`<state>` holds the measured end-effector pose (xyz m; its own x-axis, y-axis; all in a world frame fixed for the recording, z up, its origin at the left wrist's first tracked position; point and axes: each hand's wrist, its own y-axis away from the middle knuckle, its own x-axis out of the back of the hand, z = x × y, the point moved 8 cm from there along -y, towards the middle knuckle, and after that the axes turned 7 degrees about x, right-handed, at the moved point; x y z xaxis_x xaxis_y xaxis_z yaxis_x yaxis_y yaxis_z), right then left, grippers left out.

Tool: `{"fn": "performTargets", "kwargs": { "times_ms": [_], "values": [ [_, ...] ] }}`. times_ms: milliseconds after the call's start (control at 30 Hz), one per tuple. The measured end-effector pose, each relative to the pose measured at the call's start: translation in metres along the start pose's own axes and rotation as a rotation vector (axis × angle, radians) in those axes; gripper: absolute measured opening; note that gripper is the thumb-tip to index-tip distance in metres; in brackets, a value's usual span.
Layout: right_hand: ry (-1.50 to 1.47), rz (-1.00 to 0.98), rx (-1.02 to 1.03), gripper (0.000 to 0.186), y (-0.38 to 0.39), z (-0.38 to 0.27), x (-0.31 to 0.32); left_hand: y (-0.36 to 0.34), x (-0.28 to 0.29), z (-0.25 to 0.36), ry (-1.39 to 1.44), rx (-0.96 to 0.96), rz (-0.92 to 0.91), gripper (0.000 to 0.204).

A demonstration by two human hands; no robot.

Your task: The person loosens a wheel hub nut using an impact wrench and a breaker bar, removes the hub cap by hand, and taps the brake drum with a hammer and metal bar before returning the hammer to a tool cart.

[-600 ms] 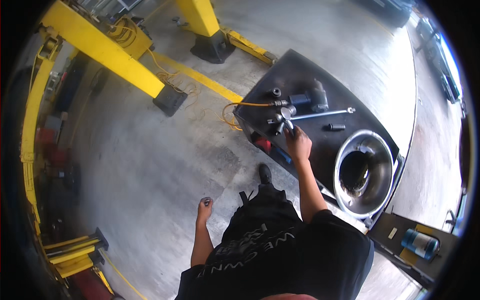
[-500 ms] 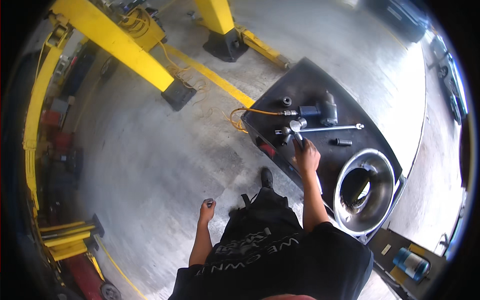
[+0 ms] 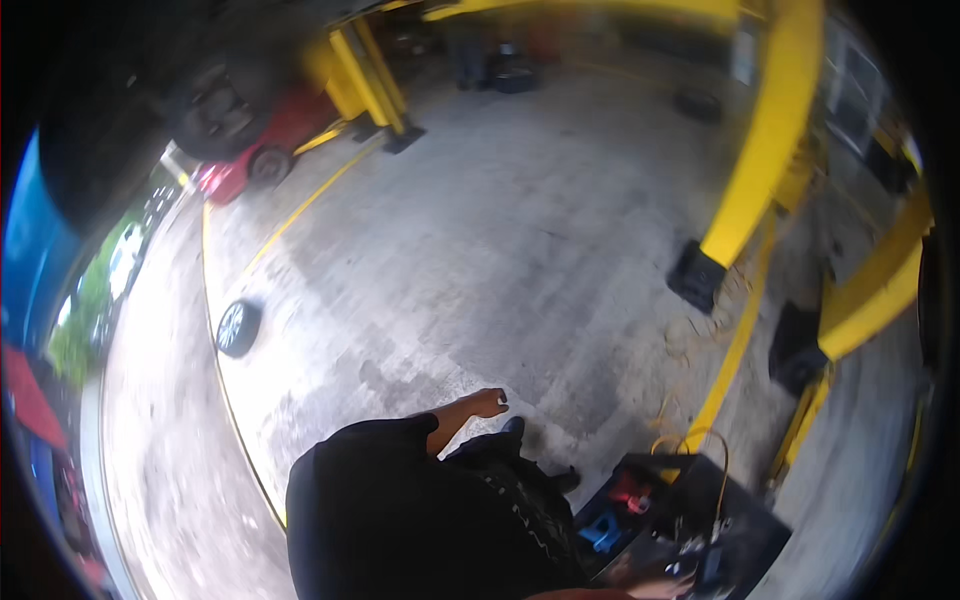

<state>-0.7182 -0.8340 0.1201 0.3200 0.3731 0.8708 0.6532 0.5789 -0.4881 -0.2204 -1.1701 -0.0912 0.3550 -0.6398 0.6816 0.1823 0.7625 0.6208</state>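
My left hand [image 3: 488,403] is held out over the concrete floor in front of me, fingers curled closed. Something small and dark shows at its fingertips, too small to name. My right hand [image 3: 655,585] lies low at the bottom edge, over the black tool cart [image 3: 755,535]. It is smeared by motion, so its grip cannot be made out. Close beside it are blurred metal tools and a dark air impact wrench [image 3: 710,568], joined to a yellow air hose [image 3: 724,478].
A blue tool [image 3: 602,532] and a red one [image 3: 630,492] lie in the cart's near-side tray. Yellow lift posts [image 3: 765,130] with black feet stand to the right. A wheel [image 3: 238,328] lies on the floor at left, and a red car [image 3: 240,170] stands far left.
My view has swung left, so the cart is now at the bottom right. The hammer my right hand held on the cart cannot be made out now. My left hand stays closed.
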Motion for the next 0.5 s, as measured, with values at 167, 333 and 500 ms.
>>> {"fn": "performTargets", "kwargs": {
  "times_ms": [167, 333, 500],
  "values": [
    [-0.123, 0.470, 0.083, 0.047, -0.072, -0.053, -0.028, 0.072, 0.204, 0.026, 0.348, -0.271, 0.605, 0.023],
    [-0.749, 0.279, 0.463, 0.017, -0.175, -0.280, 0.057, 0.328, 0.493, 0.005, 0.212, -0.377, 1.750, 0.013],
    [-0.865, 0.383, 0.854, 0.018, -0.201, -0.446, 0.075, 0.483, 0.671, 0.014, -0.096, -0.647, 2.143, 0.028]
  ]
}}
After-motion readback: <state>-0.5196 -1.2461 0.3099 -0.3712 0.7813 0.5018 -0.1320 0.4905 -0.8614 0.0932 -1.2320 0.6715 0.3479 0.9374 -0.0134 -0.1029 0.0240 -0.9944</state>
